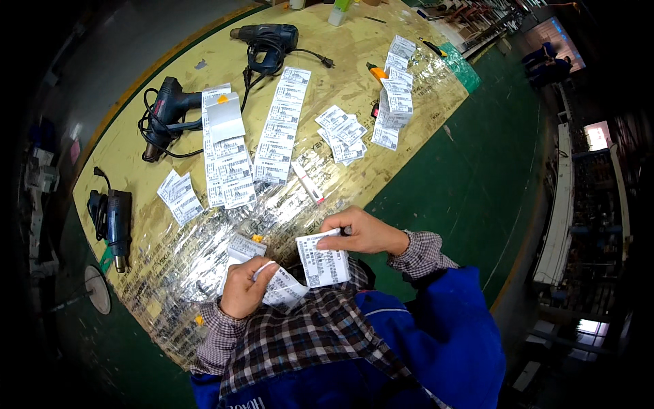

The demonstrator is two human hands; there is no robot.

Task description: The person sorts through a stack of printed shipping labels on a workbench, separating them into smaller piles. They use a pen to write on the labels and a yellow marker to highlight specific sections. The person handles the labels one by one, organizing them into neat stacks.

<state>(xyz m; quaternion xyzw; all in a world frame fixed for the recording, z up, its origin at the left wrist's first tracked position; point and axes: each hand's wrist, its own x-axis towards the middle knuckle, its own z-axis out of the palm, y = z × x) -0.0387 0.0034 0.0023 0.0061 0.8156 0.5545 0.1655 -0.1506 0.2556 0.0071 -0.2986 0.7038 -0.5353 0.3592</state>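
Note:
My left hand [244, 286] pinches a white label strip [285, 290] with black print, which hangs curled beside its fingers. Between the thumb and fingers of my right hand [366, 232] is a folded stack of white labels [323, 262], held above my lap at the table's near edge. I cannot tell whether the strip and the stack are joined. Just beyond my left hand, more labels [245, 246] lie on the table with a small yellow piece [257, 238] on them. A white and red pen-like stick [308, 182] lies ahead of my hands.
Three heat guns with cords, one at the back [274, 39], one at the left [165, 114] and one nearer [118, 228], rest on the yellow film-covered table [225, 61]. Label strips [283, 126], a loose label pile [342, 134], a folded strip [394, 95] and an orange-handled tool [376, 71] lie about.

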